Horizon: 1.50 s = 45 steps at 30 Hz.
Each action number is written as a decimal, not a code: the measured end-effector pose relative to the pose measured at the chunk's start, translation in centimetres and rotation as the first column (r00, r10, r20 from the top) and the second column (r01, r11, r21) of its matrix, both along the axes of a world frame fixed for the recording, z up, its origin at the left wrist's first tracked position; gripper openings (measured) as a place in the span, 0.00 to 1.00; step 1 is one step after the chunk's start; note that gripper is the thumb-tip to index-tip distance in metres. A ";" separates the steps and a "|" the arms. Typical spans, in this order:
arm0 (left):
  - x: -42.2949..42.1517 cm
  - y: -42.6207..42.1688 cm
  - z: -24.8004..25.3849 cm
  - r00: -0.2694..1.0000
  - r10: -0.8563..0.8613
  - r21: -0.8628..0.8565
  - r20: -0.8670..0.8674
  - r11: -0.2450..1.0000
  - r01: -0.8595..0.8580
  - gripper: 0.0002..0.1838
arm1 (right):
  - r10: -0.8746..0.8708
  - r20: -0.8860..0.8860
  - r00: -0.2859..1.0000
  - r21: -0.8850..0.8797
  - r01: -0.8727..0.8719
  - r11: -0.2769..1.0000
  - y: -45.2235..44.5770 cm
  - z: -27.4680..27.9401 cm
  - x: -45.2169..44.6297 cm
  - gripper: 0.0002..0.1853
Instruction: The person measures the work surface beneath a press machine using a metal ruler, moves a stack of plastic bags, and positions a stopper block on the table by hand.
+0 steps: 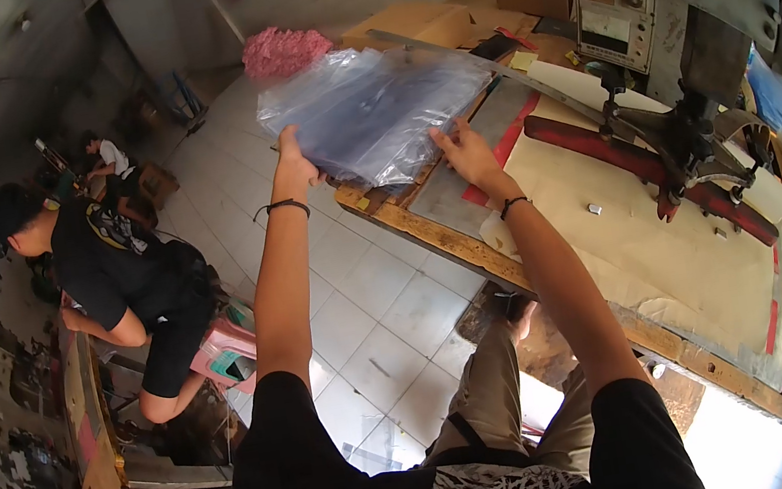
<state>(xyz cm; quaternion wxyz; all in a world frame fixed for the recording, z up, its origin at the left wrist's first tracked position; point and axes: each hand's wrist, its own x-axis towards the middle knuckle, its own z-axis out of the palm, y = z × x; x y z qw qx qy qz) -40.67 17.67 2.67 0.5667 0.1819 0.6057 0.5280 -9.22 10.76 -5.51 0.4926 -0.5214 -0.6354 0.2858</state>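
My left hand [298, 165] grips the near left edge of a stack of clear plastic sheets [372, 116], thumb on top. My right hand [463, 153] pinches the same stack farther right along its near edge, thumb and fingers closed on it. The stack lies between my hands, over the far left corner of the wood-edged surface [467, 248], with its left part reaching out past the edge.

To the right of my right hand, a tan sheet [605, 258] covers much of the surface, and a small pale piece [595, 209] sits on it. Above that sheet is a red bar [589, 150] with a black metal clamp [693, 133]. Beyond it, at the far right, stands a machine box with dials [617, 13]. Cardboard [409, 27] lies past the stack, with a pink bundle [286, 50] to its left.

Over the tiled floor [373, 328], well to my left, a person in black [125, 259] sits on a pink stool [232, 341]; another person in a white top [110, 157] sits farther off.
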 end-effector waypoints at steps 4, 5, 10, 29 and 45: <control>1.7 -2.0 1.8 0.998 -0.048 0.034 -0.030 0.998 0.049 0.35 | 0.043 -0.128 0.991 -0.013 -0.045 0.999 -0.9 0.9 -0.1 0.47; 1.6 -1.8 2.0 0.998 -0.060 0.047 -0.024 0.997 0.061 0.35 | 0.046 -0.132 0.990 -0.023 -0.050 0.998 -0.7 0.8 0.1 0.47; 1.1 -1.4 4.0 0.993 -0.092 0.049 -0.078 0.994 0.096 0.38 | 0.041 -0.236 0.971 -0.032 -0.050 0.998 -1.1 1.3 -0.3 0.47; -2.1 -1.1 -5.8 0.987 0.002 0.203 -0.158 0.979 0.030 0.21 | 0.125 -0.051 0.991 0.035 -0.123 0.992 -1.0 -0.3 0.4 0.48; -2.9 -7.4 -6.2 1.000 0.023 0.388 0.019 0.921 -0.028 0.17 | -0.327 0.101 0.940 0.071 0.321 0.944 -5.9 6.5 0.7 0.22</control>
